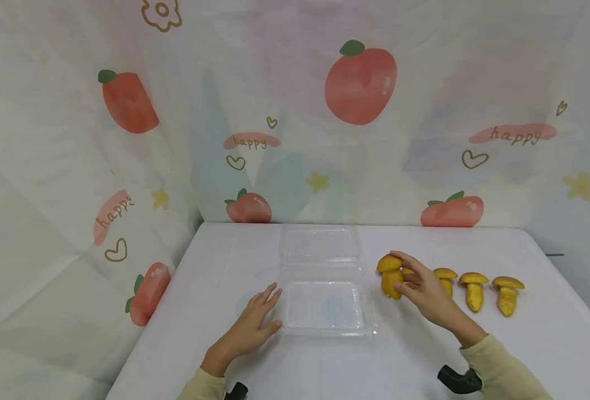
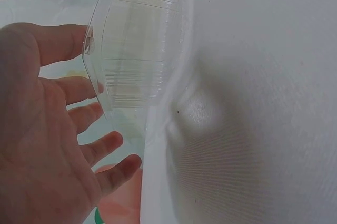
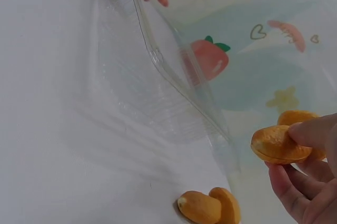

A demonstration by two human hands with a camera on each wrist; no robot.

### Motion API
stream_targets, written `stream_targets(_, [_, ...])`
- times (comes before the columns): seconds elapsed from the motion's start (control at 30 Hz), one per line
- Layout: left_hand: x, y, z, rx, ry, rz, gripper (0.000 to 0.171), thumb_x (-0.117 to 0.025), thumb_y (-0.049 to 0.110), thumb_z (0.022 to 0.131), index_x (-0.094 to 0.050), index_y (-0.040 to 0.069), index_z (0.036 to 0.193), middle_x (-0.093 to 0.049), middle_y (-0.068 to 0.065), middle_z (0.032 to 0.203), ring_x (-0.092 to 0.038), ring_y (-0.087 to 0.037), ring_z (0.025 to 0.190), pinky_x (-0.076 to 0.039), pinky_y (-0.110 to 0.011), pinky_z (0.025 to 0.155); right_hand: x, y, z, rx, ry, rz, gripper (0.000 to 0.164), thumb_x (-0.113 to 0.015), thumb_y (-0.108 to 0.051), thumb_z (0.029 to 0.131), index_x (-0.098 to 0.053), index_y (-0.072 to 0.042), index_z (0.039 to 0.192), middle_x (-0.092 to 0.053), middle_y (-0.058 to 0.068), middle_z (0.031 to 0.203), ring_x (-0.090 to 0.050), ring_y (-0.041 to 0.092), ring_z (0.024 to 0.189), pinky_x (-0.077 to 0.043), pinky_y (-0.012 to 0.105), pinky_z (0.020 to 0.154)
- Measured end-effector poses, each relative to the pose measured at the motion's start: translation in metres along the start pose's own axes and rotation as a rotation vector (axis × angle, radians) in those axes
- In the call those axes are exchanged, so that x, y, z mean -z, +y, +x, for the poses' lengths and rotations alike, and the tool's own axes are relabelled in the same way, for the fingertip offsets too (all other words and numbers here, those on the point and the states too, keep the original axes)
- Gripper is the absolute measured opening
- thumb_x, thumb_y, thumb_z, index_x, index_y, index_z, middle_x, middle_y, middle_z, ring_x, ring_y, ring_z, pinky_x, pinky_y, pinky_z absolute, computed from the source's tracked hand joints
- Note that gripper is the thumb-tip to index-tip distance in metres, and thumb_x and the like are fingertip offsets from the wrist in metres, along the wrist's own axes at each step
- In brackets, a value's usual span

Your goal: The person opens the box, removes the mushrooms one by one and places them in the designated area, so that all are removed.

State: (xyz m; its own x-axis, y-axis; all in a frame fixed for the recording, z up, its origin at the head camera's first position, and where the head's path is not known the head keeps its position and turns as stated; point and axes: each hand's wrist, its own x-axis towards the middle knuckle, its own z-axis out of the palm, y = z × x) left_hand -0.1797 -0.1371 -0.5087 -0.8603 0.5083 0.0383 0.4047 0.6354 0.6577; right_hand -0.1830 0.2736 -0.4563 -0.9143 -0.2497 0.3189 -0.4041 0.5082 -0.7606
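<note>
My right hand (image 1: 430,297) pinches a yellow model mushroom (image 1: 390,272) between thumb and fingers, raised beside the right edge of a clear plastic clamshell box (image 1: 370,311). In the right wrist view the thumb presses on the stem of this mushroom (image 3: 279,144). My left hand (image 1: 250,328), fingers spread and fairly straight, is at the box's left side. In the left wrist view its thumb and a finger touch the box rim (image 2: 90,55). The box lies unfolded, its lid (image 1: 320,244) laid back toward the wall.
More yellow mushrooms stand in a row on the right: one (image 1: 507,297) outermost, one (image 1: 473,291) beside it, another (image 1: 445,278) partly behind the right hand. A bit of one more shows between the fingers. The white table (image 1: 175,344) meets a printed cloth wall (image 1: 300,83).
</note>
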Motion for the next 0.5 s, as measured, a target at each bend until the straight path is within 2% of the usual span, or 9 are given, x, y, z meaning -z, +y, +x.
stream_targets(0.1, [0.000, 0.000, -0.001, 0.006, -0.002, -0.010, 0.066, -0.055, 0.031, 0.104, -0.030, 0.004, 0.159, -0.017, -0.016, 0.170, -0.019, -0.053, 0.151, -0.024, -0.076, 0.113, 0.005, 0.004, -0.005, 0.003, 0.009, -0.020, 0.061, -0.065, -0.006, 0.097, -0.039, -0.003, 0.152, -0.047, 0.025, 0.149, -0.042, -0.016, 0.117, -0.046, 0.004, 0.088])
stream_targets(0.17, [0.000, 0.000, -0.001, 0.006, -0.003, -0.014, 0.066, -0.054, 0.031, 0.104, -0.029, 0.004, 0.159, -0.017, -0.015, 0.170, -0.019, -0.053, 0.151, -0.024, -0.076, 0.113, 0.008, 0.007, -0.008, 0.011, 0.016, -0.032, 0.061, -0.065, -0.005, 0.097, -0.039, -0.003, 0.153, -0.047, 0.026, 0.148, -0.041, -0.019, 0.117, -0.046, 0.004, 0.088])
stream_targets(0.23, [0.001, -0.001, -0.001, 0.002, 0.000, -0.016, 0.066, -0.054, 0.031, 0.104, -0.029, 0.003, 0.159, -0.017, -0.016, 0.170, -0.019, -0.053, 0.151, -0.024, -0.076, 0.113, 0.010, 0.009, -0.011, 0.014, 0.028, -0.055, 0.061, -0.065, -0.005, 0.097, -0.039, -0.004, 0.153, -0.048, 0.025, 0.148, -0.042, -0.016, 0.118, -0.046, 0.004, 0.087])
stream_targets(0.3, [0.001, -0.001, -0.001, -0.001, 0.000, -0.022, 0.066, -0.055, 0.031, 0.104, -0.029, 0.003, 0.159, -0.016, -0.016, 0.170, -0.018, -0.054, 0.151, -0.024, -0.076, 0.113, 0.013, 0.010, -0.013, 0.013, 0.039, -0.076, 0.062, -0.066, -0.005, 0.096, -0.040, -0.004, 0.153, -0.050, 0.025, 0.146, -0.051, -0.008, 0.116, -0.049, 0.007, 0.084])
stream_targets(0.43, [0.000, -0.001, -0.001, -0.002, -0.003, -0.011, 0.067, -0.054, 0.031, 0.104, -0.029, 0.003, 0.159, -0.016, -0.016, 0.170, -0.018, -0.053, 0.151, -0.024, -0.076, 0.114, 0.018, 0.013, -0.016, -0.008, 0.046, -0.090, 0.063, -0.067, -0.004, 0.096, -0.039, -0.003, 0.152, -0.053, 0.025, 0.139, -0.065, 0.006, 0.101, -0.054, 0.013, 0.076])
stream_targets(0.5, [0.000, -0.002, -0.001, -0.001, -0.004, -0.004, 0.067, -0.054, 0.032, 0.104, -0.028, 0.003, 0.159, -0.015, -0.016, 0.170, -0.018, -0.053, 0.152, -0.024, -0.076, 0.114, 0.020, 0.015, -0.018, -0.020, 0.042, -0.082, 0.064, -0.067, -0.004, 0.095, -0.038, -0.002, 0.152, -0.053, 0.026, 0.137, -0.065, 0.004, 0.095, -0.055, 0.014, 0.074])
